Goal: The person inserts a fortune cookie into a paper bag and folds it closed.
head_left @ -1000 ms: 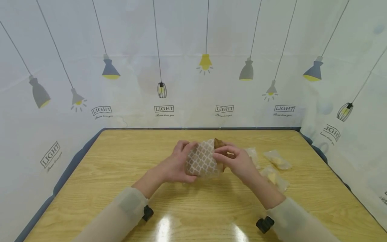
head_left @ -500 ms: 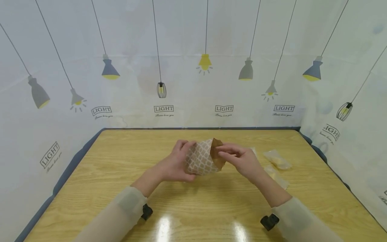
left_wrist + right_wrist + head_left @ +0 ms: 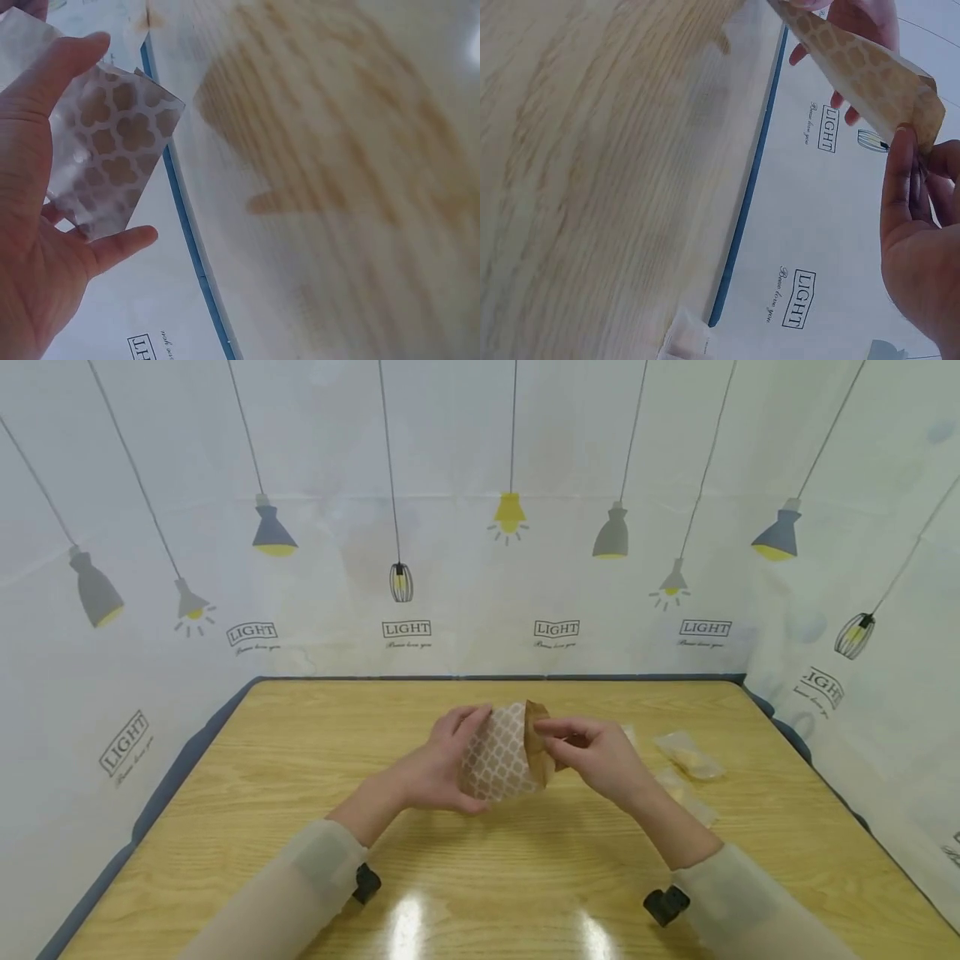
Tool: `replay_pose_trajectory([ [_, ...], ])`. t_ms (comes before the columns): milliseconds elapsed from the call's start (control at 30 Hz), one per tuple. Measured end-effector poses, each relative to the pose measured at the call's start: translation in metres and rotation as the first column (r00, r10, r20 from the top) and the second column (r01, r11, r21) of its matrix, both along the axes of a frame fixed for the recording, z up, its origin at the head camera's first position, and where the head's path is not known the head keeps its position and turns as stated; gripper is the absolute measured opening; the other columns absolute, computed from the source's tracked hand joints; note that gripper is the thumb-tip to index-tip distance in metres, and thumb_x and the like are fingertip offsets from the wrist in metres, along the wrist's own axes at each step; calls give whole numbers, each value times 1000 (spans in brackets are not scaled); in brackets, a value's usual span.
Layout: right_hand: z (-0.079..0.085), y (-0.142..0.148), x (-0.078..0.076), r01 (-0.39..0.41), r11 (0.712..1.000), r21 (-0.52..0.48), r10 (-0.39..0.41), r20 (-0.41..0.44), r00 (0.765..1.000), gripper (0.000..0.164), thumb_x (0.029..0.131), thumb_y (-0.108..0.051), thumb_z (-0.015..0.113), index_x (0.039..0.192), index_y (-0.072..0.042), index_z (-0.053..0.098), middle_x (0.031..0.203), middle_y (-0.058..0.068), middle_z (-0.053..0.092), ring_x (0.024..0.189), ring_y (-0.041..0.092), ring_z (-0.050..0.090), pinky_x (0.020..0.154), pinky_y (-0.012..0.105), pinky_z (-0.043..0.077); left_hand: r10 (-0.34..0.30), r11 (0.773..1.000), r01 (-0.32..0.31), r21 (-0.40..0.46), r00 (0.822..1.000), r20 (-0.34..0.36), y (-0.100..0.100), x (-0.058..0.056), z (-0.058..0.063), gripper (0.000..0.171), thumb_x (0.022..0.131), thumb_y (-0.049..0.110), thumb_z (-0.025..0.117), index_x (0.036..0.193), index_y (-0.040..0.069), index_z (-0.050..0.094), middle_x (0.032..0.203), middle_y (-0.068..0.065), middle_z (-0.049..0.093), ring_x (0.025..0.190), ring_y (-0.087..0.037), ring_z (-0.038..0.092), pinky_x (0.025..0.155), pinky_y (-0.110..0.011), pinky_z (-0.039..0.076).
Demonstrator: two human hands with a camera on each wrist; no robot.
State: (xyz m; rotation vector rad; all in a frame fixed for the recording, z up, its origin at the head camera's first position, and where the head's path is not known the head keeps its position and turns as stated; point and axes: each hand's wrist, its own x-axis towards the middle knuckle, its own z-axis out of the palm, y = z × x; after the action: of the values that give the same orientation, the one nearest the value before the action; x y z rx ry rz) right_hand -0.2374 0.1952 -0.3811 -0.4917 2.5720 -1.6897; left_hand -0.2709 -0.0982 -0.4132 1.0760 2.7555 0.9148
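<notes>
A brown paper bag with a white lattice pattern is held above the table, its mouth facing right and standing partly apart. My left hand grips the bag's left end, with the thumb on one edge and fingers on the other. In the left wrist view, that hand spans the patterned bag. At the mouth, my right hand pinches the brown rim between thumb and fingers. The right wrist view shows the bag from the side, with my right hand at its rim. The bag's inside is mostly hidden.
Clear packets with pale yellow contents lie on the wooden table to the right: one packet farther back, another packet nearer and partly behind the right forearm. A third packet shows behind the right hand. A printed backdrop surrounds the table.
The bag's mouth has spread wider and its brown inside shows more. My right hand has shifted slightly right along with the rim. The left hand stays almost in place.
</notes>
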Motion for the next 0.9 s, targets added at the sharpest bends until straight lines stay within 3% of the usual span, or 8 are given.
replay_pose_trajectory([
  [267,3,-2,-1,29,1000,-6,-30,-43,999,28,108,-10,67,134,-3,77,133,20,77,85,11,75,79,30,67,-14,999,15,47,1000,-15,-1,-2,1,127,72,18,97,172,17,20,160,-21,35,143,-36,45,121,-57,49],
  [433,3,0,-2,10,999,-32,-11,-34,999,29,108,-8,67,135,0,76,136,24,75,86,14,77,82,33,68,-22,997,23,75,1000,-8,-4,-2,4,121,73,16,96,171,18,25,155,-19,40,138,-34,50,118,-56,52],
  [533,2,3,-3,1,999,-51,0,13,1000,32,108,-11,69,138,0,74,136,24,74,91,20,80,83,32,68,-18,996,19,86,1000,-13,-7,-2,5,118,73,16,96,170,19,29,155,-19,41,137,-34,51,117,-57,53],
  [700,2,8,-3,-57,997,-56,64,135,989,42,106,-15,73,146,-1,68,120,21,78,95,29,82,86,41,69,1,997,0,73,1000,-5,-11,-2,5,116,73,15,98,169,23,33,154,-17,40,139,-33,50,118,-58,51],
  [900,3,9,-2,-78,996,-53,86,172,981,43,106,-6,71,148,3,66,112,16,78,95,15,76,89,33,68,16,998,-17,52,1000,20,-13,-1,2,116,75,16,96,170,25,32,156,-16,38,140,-33,48,118,-58,52],
])
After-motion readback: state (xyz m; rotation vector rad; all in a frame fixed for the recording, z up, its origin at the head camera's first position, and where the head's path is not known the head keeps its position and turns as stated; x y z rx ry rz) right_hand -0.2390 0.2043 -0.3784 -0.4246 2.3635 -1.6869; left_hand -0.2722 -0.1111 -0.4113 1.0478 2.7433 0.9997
